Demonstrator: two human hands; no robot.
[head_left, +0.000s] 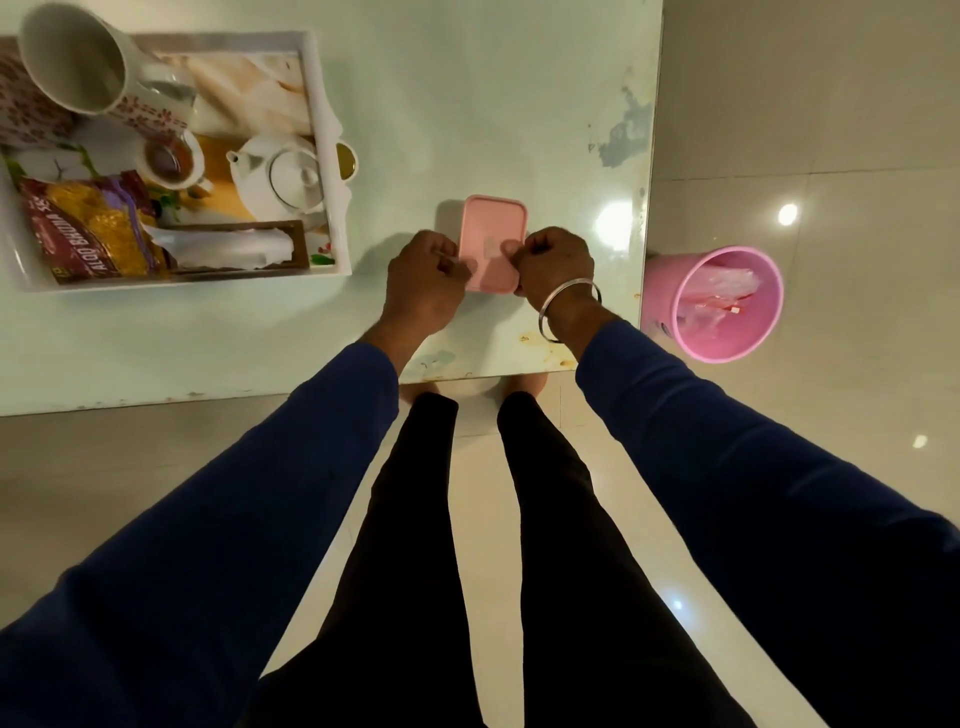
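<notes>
Pink box, rectangular, rounded corners, lid on; we find it flat on the pale table, near the front edge and toward the right end, well apart from the tray.

Left hand: fingers curled, closed on the box's left side at its near corner; knuckles up, thumb tucked out of our sight.

Right hand: fingers curled likewise, gripping the right side of the box with the tips over the lid's edge; a metal bangle sits on the wrist; both arms wear dark blue sleeves.

White tray, at the table's left; we list in it:
- white teapot, lid on, spout to the left, in the right-hand part;
- cup of tea, just left of the teapot;
- floral jug, at the far left corner, its mouth toward us;
- snack packet, red and yellow, lying along the near left side;
- wooden holder with white tissue, against the near rim.

Small gold-rimmed cup: on the table, touching the tray's right rim, partly hidden by it.

Pink bin: on the tiled floor just beyond the table's right end; clear plastic inside.

Dark-trousered legs: we note them standing at the table's front edge.
</notes>
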